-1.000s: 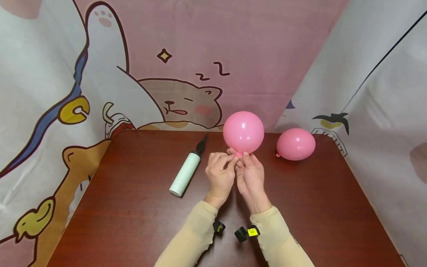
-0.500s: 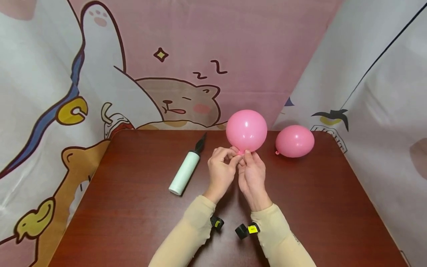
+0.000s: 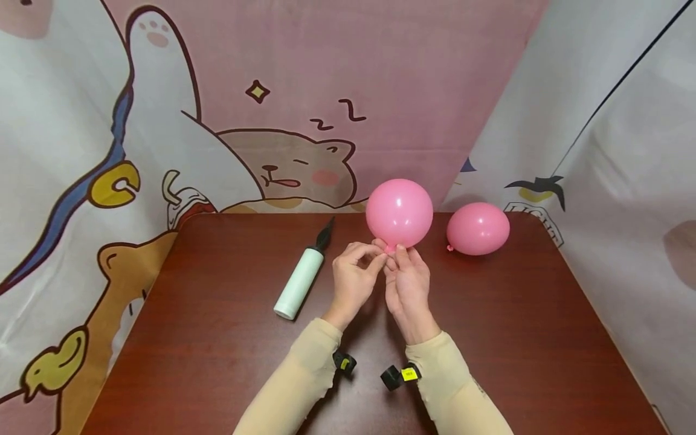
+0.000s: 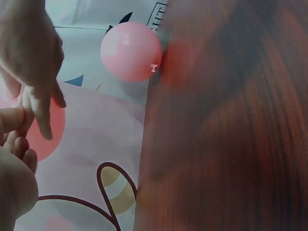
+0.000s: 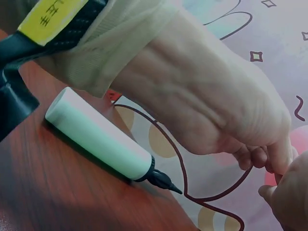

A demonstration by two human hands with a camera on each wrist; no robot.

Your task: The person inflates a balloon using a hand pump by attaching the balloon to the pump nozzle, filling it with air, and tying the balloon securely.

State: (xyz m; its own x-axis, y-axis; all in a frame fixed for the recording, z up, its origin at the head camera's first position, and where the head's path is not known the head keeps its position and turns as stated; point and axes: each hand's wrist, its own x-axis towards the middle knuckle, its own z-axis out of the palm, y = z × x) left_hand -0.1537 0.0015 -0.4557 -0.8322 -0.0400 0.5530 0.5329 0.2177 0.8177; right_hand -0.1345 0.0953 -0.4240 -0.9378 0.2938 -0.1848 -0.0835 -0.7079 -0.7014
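Observation:
A round pink inflated balloon (image 3: 399, 212) stands above both hands, with its neck (image 3: 389, 248) pointing down between their fingertips. My left hand (image 3: 353, 275) pinches the end of the neck from the left. From the right, my right hand (image 3: 409, 284) pinches the neck close under the balloon, its palm turned upward. In the left wrist view, the fingers hide part of the balloon (image 4: 50, 127), and the exact hold on the neck is hard to make out. Only a sliver of the balloon (image 5: 301, 139) shows past the hands in the right wrist view.
A second pink balloon (image 3: 478, 228), knotted, lies at the table's back right. Left of the hands lies a pale green hand pump (image 3: 301, 281) with a black nozzle. The brown table (image 3: 217, 362) backs onto a printed cartoon curtain (image 3: 424, 72).
The balloon and both hands shift slightly right and then back left, as the whole view drifts a little. Both hands keep their hold at the neck, with small finger movements.

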